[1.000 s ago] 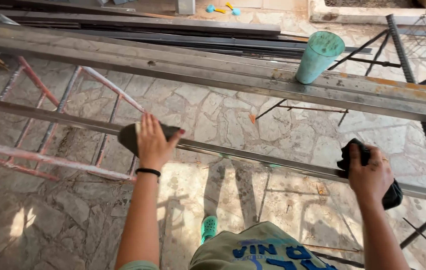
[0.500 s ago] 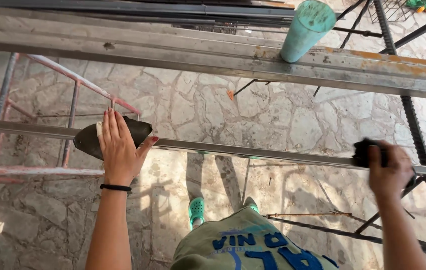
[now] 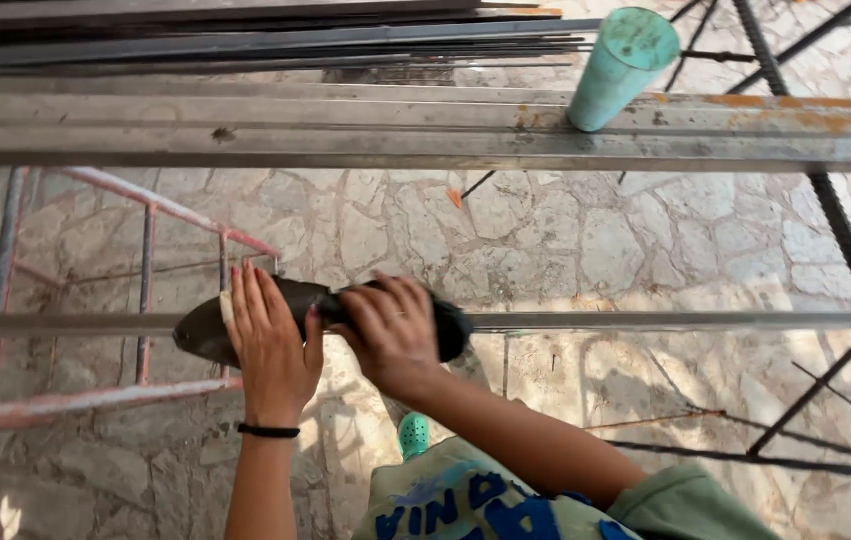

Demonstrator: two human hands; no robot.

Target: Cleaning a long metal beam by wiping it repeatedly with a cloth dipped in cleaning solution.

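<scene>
One head-worn camera looks steeply down, close over a thin metal bar (image 3: 646,321) and stone floor (image 3: 546,240).

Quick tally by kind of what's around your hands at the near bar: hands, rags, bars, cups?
Hands: 2, left hand and right hand, both on the thin metal bar
Dark rags: 2, dark rag under the left, second dark rag under the right
Thin bars: 1
Wide metal beam: 1
Teal cup: 1
Total: 7

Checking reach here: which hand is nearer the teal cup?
Right. The right hand sits on the thin bar below and left of the teal cup; the left hand is farther left.
</scene>
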